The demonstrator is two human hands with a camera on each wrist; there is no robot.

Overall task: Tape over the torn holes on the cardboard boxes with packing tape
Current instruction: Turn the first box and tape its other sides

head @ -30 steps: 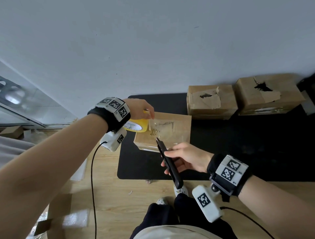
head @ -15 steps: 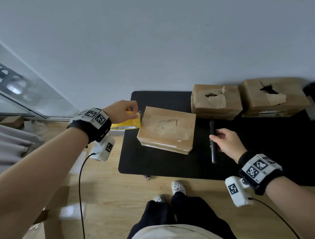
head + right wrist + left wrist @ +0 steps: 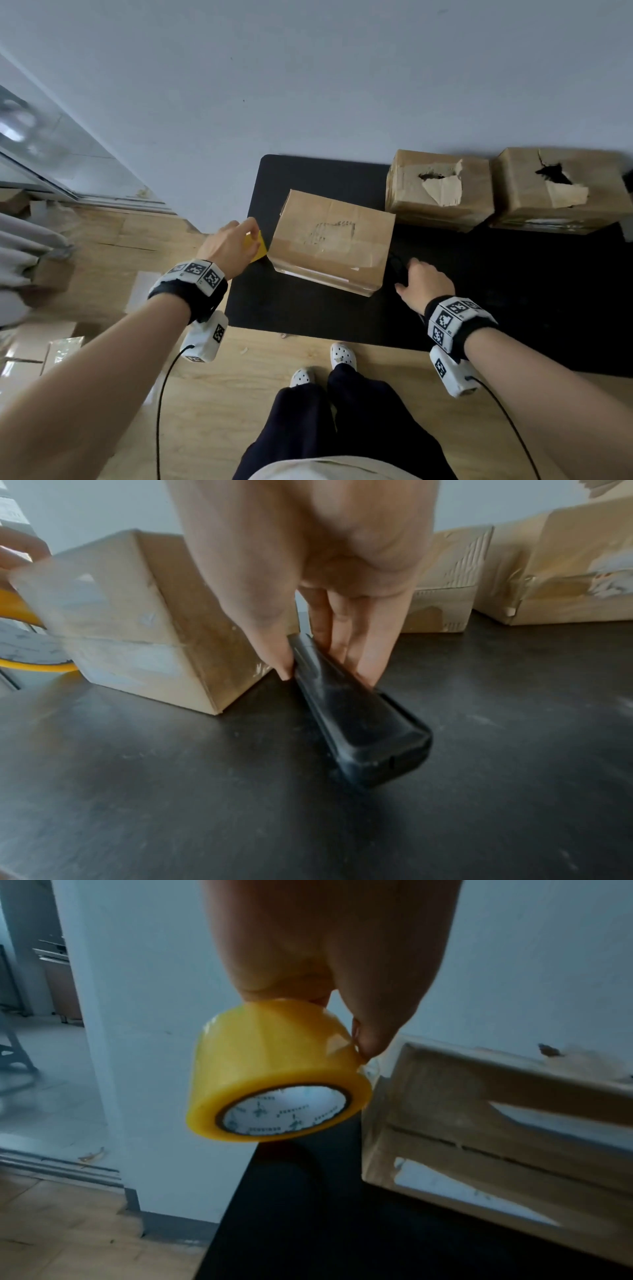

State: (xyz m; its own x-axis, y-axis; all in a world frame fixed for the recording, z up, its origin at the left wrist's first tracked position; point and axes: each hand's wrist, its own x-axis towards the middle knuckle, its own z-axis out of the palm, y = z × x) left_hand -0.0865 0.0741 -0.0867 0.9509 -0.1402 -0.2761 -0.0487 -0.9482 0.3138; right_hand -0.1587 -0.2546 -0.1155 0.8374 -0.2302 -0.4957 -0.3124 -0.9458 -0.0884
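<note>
Your left hand (image 3: pixel 228 245) has its grip round the yellow tape roll (image 3: pixel 274 1074), just left of the taped box (image 3: pixel 334 241) on the black mat (image 3: pixel 308 308). Your right hand (image 3: pixel 424 282) pinches the black cutter (image 3: pixel 346 710) against the mat. Two torn boxes (image 3: pixel 440 190) sit behind.

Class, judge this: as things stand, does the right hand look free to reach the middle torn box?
Probably not yet: the right hand holds a black cutter on the mat; otherwise nothing blocks the middle torn box.
</note>
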